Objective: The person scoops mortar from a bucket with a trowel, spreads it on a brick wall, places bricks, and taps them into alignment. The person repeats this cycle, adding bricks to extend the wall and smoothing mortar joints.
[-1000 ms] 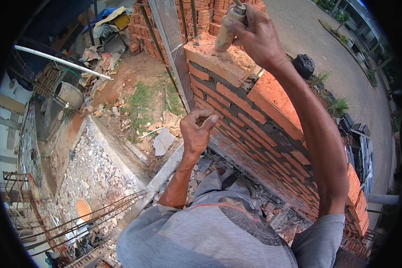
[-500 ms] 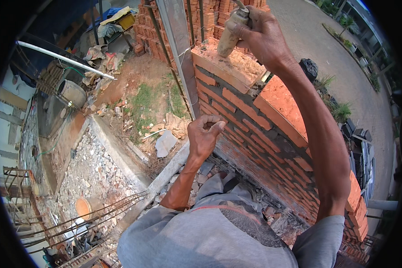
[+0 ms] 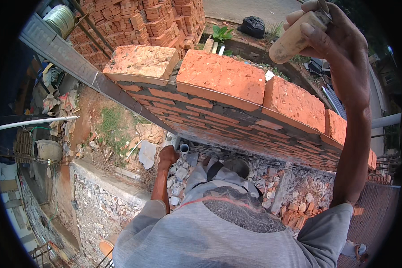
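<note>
Firmly, right hand [image 3: 344, 57] grips handle [image 3: 289, 43]; bulging black bag [image 3: 252, 27] hides its contents.

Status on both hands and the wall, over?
Right hand gripping tool handle. Left hand low, curled, contents unclear. Bricks lined atop wall. Rubble beside its foot.

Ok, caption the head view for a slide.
Right hand grips a pale tool handle near a brick wall, left hand curled in a fist.

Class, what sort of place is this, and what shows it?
Probably a building site: a brick wall whose top course has open gaps, tall stacks of bricks beyond it, and broken rubble.
</note>
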Motion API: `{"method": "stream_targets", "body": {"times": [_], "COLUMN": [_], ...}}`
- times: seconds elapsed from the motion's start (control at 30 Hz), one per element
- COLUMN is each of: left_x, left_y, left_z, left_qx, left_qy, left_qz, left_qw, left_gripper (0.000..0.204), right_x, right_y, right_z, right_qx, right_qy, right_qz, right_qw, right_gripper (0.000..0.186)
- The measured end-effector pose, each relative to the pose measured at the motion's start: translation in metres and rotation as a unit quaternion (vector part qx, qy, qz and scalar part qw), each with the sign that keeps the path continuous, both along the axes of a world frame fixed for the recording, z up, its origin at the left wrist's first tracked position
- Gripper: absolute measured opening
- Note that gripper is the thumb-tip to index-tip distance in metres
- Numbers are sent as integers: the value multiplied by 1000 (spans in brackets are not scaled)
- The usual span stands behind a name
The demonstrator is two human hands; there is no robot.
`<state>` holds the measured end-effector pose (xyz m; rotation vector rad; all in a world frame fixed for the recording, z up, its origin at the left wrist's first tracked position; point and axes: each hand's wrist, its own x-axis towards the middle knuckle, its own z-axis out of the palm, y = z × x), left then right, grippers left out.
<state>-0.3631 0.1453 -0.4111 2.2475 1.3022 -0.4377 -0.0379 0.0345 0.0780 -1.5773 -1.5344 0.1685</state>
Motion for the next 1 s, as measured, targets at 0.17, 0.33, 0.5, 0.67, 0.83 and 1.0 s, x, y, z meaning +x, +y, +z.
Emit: {"method": "stream_targets", "body": {"times": [0.17, 0.33, 0.5, 0.67, 0.83, 1.0], "left_x": [2, 7, 7, -11, -59, -102], "left_y": [-29, -50, -55, -66, -90, -130], "left_z": [-64, -98, -106, -100, -120, -142], "left_qx": [-160, -206, -175, -212, -282, -317], "left_qy": [30, -43, -109, -224, -259, -143], "left_qz": [-50, -6, 8, 124, 209, 333], "left_qw": [985, 978, 978, 943, 900, 876], "left_gripper": [53, 55, 48, 45, 41, 42], "right_x": [9, 12, -18, -39, -22, 11], "right_y": [-60, -56, 13, 39, 8, -40], "right_z": [-19, -27, -34, -34, -15, -26], "right_qx": [29, 66, 113, -42, 25, 87], "right_qy": [16, 66, 84, -35, 74, 41], "right_qz": [-99, -43, -4, -62, -41, 9], "right_qw": [995, 995, 990, 997, 996, 995], "right_gripper": [36, 36, 19, 19, 17, 21]}}
